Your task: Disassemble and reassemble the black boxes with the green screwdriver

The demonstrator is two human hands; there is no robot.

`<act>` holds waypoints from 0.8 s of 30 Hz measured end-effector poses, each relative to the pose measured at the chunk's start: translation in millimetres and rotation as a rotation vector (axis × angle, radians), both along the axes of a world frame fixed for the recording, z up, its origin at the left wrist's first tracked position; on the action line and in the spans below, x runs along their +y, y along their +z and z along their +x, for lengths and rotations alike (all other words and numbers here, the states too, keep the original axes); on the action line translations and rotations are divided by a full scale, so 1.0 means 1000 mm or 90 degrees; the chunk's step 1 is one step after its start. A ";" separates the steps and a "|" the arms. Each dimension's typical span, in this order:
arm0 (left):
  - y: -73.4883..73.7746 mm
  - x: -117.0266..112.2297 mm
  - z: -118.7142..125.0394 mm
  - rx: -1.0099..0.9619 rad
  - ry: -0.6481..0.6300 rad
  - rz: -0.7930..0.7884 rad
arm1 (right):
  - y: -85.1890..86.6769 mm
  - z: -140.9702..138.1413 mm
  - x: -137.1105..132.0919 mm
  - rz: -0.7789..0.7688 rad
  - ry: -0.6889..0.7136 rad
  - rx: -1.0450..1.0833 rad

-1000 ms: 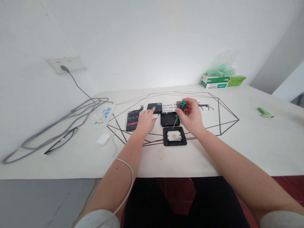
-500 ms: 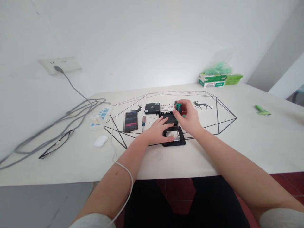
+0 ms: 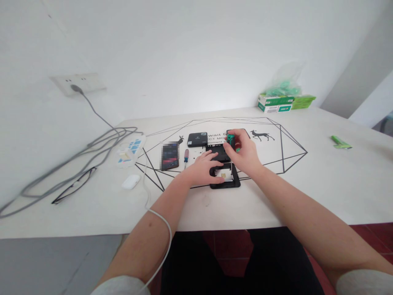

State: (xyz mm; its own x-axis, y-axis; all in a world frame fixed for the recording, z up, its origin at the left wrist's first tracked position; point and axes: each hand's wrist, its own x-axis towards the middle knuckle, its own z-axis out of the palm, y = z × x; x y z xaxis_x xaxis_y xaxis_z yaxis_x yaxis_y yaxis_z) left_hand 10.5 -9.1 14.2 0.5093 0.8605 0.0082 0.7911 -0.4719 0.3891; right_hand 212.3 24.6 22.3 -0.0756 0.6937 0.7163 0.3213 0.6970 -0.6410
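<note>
A green-handled screwdriver (image 3: 231, 140) is held upright in the right hand (image 3: 244, 157), whose grip is pressed together around the handle. The thin shaft is pointed down into the black square frame (image 3: 235, 183), which lies on the bench (image 3: 307, 192) near its front edge. The left hand (image 3: 204, 169) is laid on the frame's 9 o'clock side with its grip spread: the fingers are stretched out flat and nothing is pinched. A pale plate is seen inside the frame, and the tip appears to be set on it, though the contact point is too small to be made out. Judged from this, a screw in the frame is being worked. What is called for next is that the shaft be kept vertical and the frame be pinned flat while the handle is turned. At 12 o'clock of the frame, touching or just beside it, an open black case (image 3: 218, 152) is partly hidden by both hands, and a small black box (image 3: 197, 139) is set beyond it at 11 o'clock. At 9 o'clock of the hands a red-handled screwdriver (image 3: 186, 157) and a phone (image 3: 170, 156) are laid side by side. Farther out at 9 o'clock a white earbud case (image 3: 131, 181), a power strip (image 3: 130, 150) and grey cables (image 3: 76, 157) are seen.
</note>
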 end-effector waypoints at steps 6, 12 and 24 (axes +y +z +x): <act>0.002 -0.001 0.002 -0.014 -0.008 0.031 | -0.003 -0.002 -0.001 0.005 0.013 -0.013; 0.000 -0.001 0.004 -0.016 -0.029 0.039 | 0.003 0.000 -0.003 0.028 0.046 0.024; -0.004 0.001 0.003 -0.005 -0.029 0.043 | 0.018 0.013 0.006 -0.159 0.305 0.173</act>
State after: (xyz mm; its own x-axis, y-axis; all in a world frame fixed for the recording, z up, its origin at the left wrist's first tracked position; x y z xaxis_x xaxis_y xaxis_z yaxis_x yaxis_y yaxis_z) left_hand 14.0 -7.7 10.2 0.5480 0.8336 0.0687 0.7653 -0.5329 0.3610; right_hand 224.8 30.5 40.7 -0.2585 0.7777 0.5731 -0.1896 0.5409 -0.8195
